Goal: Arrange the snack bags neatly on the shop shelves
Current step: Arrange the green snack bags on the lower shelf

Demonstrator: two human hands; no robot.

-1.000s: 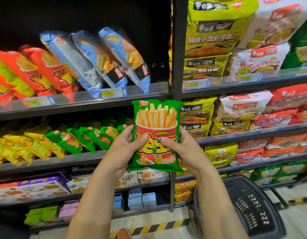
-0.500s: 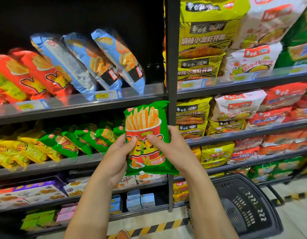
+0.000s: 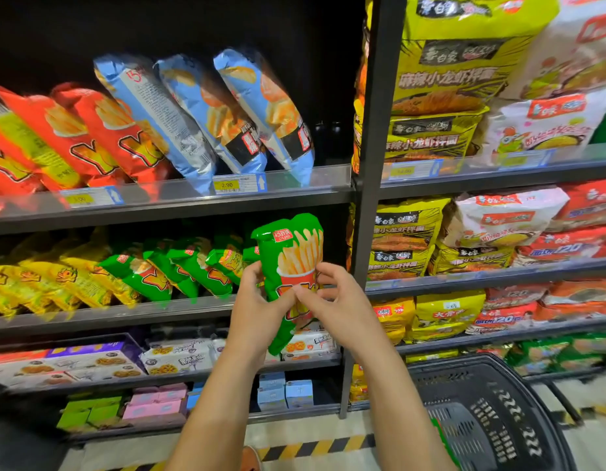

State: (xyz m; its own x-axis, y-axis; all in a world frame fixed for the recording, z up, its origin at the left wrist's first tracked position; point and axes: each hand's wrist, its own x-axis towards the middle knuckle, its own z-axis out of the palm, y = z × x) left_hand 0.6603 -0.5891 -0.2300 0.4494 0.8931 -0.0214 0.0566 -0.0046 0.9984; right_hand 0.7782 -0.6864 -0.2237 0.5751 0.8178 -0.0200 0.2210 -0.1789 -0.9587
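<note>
So this one's mid-way, not done yet: the green crinkly foil snack bag with the fries picture isn't on the shelf, it's in the air just in front of the right end of the second shelf, right beside the last of the row of matching green bags leaning there. The left hand grips its left side with the thumb on the front, and the right hand pinches the right edge, fingers curled, so both have a proper hold on it. That row looks mostly filled, and so do the soft yellow bags further left and the pale blue bags on the shelf above, though all of them lean rather than stand tidy, so I'd guess slotting this one in plus some straightening is what's left. Can't tell what's still in the black plastic shopping basket at the lower right. Compared to a second ago, the bag was flat-on to the camera in front of the black upright post; now it's turned at an angle and has shifted left, in toward the green row.
</note>
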